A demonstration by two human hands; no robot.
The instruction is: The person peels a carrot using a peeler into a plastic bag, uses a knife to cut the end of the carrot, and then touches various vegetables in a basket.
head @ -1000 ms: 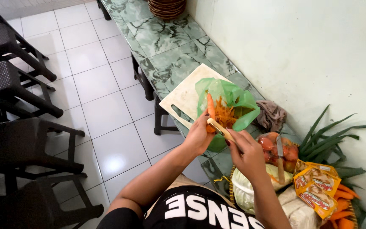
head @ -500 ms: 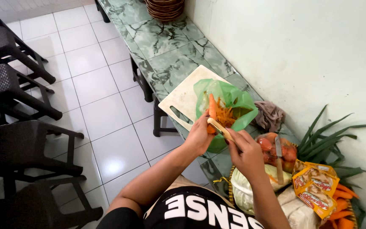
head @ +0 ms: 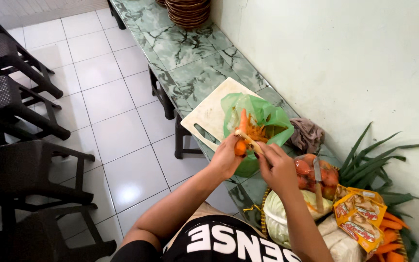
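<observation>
Soft, even daylight filled the scene; the wall [head: 345,58] looked bright, floor tiles [head: 117,131] showed mild glare, shadows were faint, and edges bent with wide-angle distortion.

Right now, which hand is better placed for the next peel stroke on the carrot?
Right hand: it likely holds the peeler against the carrot above the green bag. Left hand grips the carrot's lower end.

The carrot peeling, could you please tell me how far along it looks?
Done: orange peelings already lie in the green bag. In hand: the left hand holds a carrot over the bag while the right hand works a peeler on it. Left: more carrots wait at lower right.
</observation>
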